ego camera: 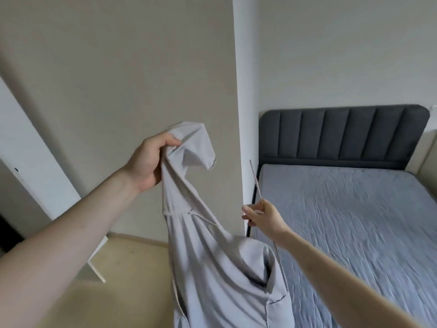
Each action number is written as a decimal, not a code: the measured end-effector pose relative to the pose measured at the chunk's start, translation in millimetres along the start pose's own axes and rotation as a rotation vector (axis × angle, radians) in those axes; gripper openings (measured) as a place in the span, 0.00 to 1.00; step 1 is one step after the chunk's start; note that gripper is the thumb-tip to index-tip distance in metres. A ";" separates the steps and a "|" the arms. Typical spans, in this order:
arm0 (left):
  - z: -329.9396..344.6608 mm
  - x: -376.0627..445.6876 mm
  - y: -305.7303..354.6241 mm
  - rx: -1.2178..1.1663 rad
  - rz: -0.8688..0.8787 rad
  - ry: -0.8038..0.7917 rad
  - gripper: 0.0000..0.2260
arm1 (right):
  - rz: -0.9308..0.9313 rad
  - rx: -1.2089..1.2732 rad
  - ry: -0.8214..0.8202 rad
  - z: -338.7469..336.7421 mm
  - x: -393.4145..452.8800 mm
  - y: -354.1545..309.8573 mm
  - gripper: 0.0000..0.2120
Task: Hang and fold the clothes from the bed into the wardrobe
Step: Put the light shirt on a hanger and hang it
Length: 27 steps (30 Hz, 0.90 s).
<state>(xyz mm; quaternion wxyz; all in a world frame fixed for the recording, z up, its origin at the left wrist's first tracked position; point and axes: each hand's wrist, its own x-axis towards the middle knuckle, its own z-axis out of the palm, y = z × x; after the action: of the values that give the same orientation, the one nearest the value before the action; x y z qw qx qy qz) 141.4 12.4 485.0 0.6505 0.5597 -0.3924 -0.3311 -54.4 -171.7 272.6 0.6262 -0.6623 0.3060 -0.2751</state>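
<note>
The garment (212,256) hangs nearest, a pale grey top drooping between the arms. The left hand (151,162) clenches a bunch of its upper cloth and holds it high, probably so the rest falls open. The right hand (260,215) pinches a thin hanger (256,181), only one wire arm showing, the lower part running behind the cloth; likely it is being fed inside the garment. Beyond, the bed (354,221) lies bare against the wall, headboard (343,133) at its far edge. A white door (35,162), perhaps the wardrobe's, stands at left.
</note>
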 end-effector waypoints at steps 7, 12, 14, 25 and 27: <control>27.9 0.6 -11.1 0.183 0.006 -0.100 0.25 | -0.282 0.248 -0.135 53.5 -9.2 -63.5 0.11; 12.7 18.5 -11.5 0.545 0.130 0.006 0.14 | -0.227 0.412 -0.012 45.8 -8.1 -100.6 0.12; -7.3 26.9 -20.2 0.691 0.148 0.108 0.17 | -0.187 0.419 0.059 29.2 -6.9 -115.1 0.04; -35.9 67.8 -85.7 0.937 -0.010 0.202 0.22 | -0.133 0.206 -0.128 21.5 -4.0 -178.7 0.12; -22.8 73.9 -88.5 0.928 -0.039 0.191 0.21 | -0.150 0.170 -0.119 27.2 -1.6 -191.8 0.13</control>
<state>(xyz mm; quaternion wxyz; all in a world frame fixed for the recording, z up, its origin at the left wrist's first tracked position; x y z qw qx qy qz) 197.2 -54.8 406.3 0.3585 0.8264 -0.4268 -0.0798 -23.4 -147.0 462.2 0.6746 -0.6431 0.1938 -0.3062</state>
